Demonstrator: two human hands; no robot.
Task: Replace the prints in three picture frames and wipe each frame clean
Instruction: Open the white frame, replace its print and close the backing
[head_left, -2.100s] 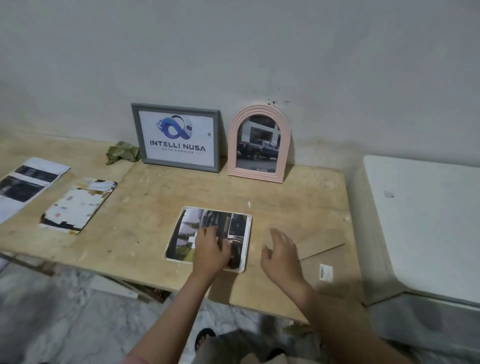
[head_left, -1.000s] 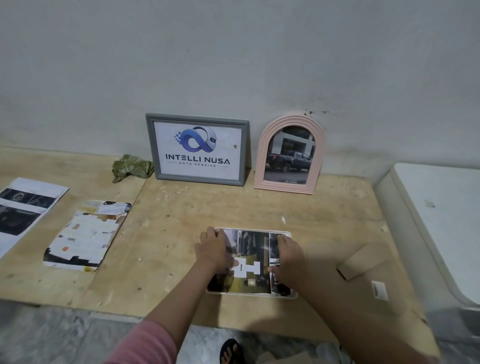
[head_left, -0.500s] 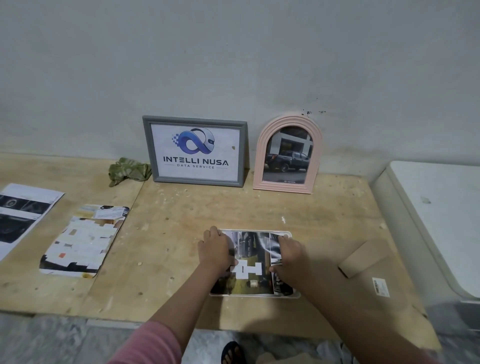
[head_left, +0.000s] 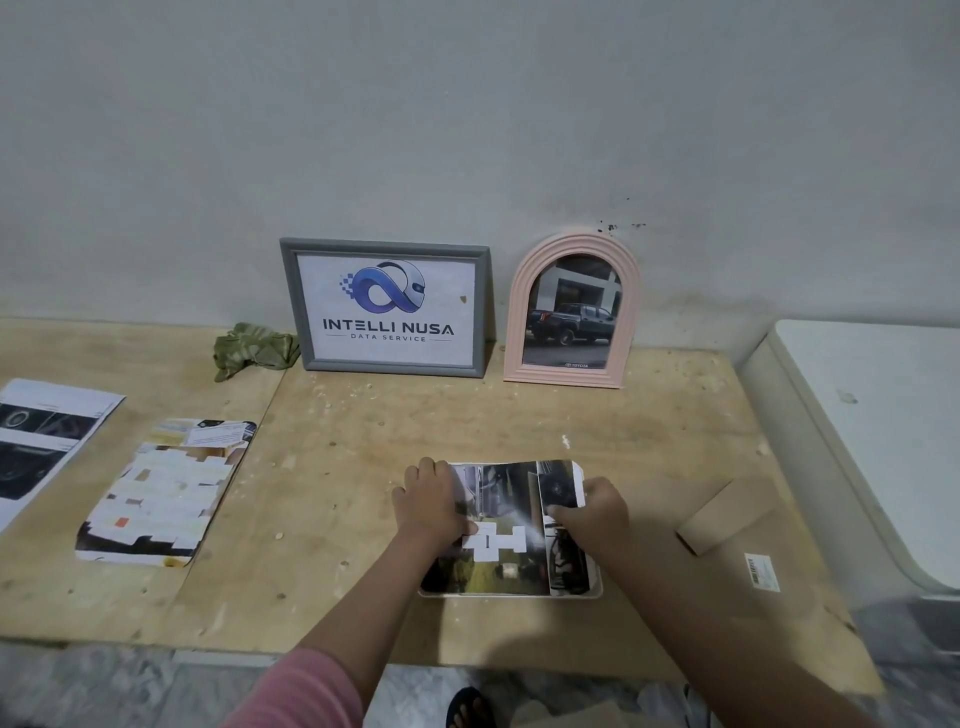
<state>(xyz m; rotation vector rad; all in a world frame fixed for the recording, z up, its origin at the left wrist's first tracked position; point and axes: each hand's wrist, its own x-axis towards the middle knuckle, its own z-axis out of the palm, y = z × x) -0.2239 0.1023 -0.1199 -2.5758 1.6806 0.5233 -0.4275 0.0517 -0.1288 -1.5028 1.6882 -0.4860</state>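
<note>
A white frame (head_left: 511, 594) lies flat near the table's front edge with a dark photo print (head_left: 506, 525) laid over it. My left hand (head_left: 434, 501) presses on the print's left side with fingers curled down. My right hand (head_left: 597, 509) pinches the print's right strip, whose top right corner lifts slightly. A grey frame (head_left: 385, 306) with an "INTELLI NUSA" print and a pink arched frame (head_left: 571, 312) with a truck photo stand against the wall. A green cloth (head_left: 254, 351) sits left of the grey frame.
A brown cardboard backing (head_left: 743, 545) with a barcode label lies right of the white frame. A worn print (head_left: 166, 491) and printed sheets (head_left: 36, 441) lie at the left. A white appliance (head_left: 883, 441) borders the plywood table (head_left: 337, 467) on the right.
My right hand came from the cardboard onto the print's right side. Both hands now hold the print on the white frame, and its right strip has lifted a little.
</note>
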